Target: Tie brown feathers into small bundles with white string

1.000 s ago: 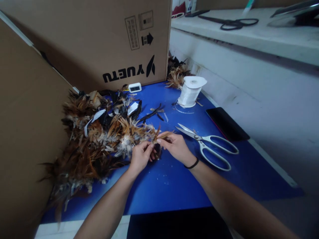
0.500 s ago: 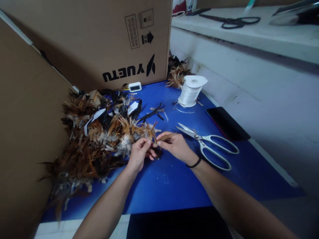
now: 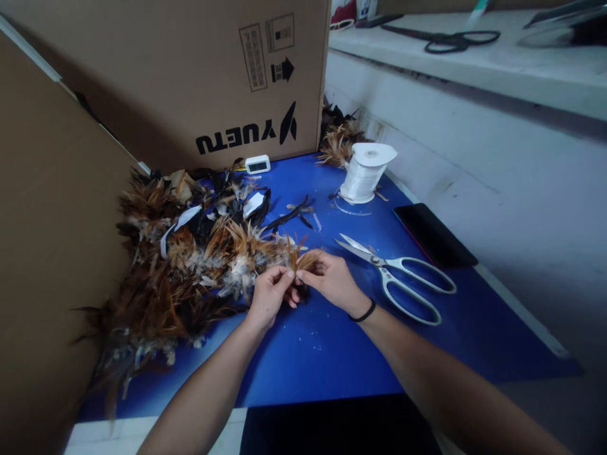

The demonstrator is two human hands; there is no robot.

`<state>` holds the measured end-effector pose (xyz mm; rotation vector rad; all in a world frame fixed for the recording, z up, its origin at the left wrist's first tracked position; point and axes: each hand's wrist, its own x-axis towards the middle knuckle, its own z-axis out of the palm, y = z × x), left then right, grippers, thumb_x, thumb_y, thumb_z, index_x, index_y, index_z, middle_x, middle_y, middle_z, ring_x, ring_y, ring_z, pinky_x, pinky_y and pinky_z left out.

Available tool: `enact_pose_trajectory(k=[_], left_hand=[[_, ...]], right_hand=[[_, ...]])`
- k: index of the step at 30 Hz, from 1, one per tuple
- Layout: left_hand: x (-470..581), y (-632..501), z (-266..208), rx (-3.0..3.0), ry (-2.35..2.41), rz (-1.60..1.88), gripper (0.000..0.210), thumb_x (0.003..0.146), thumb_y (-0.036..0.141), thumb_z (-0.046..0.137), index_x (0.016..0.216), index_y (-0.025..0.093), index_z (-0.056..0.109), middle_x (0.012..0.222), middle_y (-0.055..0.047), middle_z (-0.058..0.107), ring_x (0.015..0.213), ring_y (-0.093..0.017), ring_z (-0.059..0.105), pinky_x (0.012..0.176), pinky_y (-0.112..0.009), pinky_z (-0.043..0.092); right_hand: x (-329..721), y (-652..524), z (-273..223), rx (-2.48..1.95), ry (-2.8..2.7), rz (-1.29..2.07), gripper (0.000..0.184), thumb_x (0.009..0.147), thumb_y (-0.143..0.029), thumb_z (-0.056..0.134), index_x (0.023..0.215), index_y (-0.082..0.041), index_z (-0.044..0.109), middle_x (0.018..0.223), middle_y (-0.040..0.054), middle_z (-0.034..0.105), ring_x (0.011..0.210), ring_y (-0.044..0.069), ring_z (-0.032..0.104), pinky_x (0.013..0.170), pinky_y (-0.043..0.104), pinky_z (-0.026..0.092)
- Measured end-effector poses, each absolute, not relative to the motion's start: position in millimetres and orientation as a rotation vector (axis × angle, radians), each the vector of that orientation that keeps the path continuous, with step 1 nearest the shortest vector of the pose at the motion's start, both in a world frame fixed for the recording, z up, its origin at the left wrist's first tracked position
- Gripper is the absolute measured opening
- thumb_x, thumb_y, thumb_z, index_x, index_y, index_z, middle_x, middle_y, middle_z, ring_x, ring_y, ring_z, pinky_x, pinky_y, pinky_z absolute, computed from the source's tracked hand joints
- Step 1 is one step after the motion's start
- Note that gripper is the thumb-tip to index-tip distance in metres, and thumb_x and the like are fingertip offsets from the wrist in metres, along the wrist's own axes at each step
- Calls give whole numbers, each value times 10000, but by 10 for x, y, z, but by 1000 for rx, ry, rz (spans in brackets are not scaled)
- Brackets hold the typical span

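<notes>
One spool (image 3: 363, 179), two scissors (image 3: 375, 260): right half. Left hand (image 3: 268, 296) and right hand (image 3: 334, 279) meet mid-frame, each pinched on feathers (image 3: 309, 258).

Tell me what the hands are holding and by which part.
Brown feathers: the left hand and right hand pinch them close together at their lower ends, leaving the tips free. The exact grip is partly hidden.

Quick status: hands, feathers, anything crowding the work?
Left hand and right hand pinching brown feather tuft. Larger feather pile close on the left. Metal scissors beside right hand, blades parted.
</notes>
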<state>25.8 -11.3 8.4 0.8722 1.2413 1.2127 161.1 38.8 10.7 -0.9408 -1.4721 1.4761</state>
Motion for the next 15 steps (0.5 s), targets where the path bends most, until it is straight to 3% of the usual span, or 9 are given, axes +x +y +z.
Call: enact_pose_trajectory(k=[5,15], left_hand=[[256,-122,53,905,1265,1210,301,793,442,581,734,153,520,510,42,524,382,-72,480,356,-179,403],[249,-104,64,863,1252,1285,312,775,461,593,738,166,498,556,43,534,396,-65,467,359,-179,394]], right_hand=[[1593,390,101,-930,-1463,1473,172,655,-225,682,799,-176,599,721,2,655,626,133,613,629,283,516],[1634,429,139,-951,-1487,1403,144,661,-247,681,777,-180,627,775,22,664,699,143,620,688,294,508]])
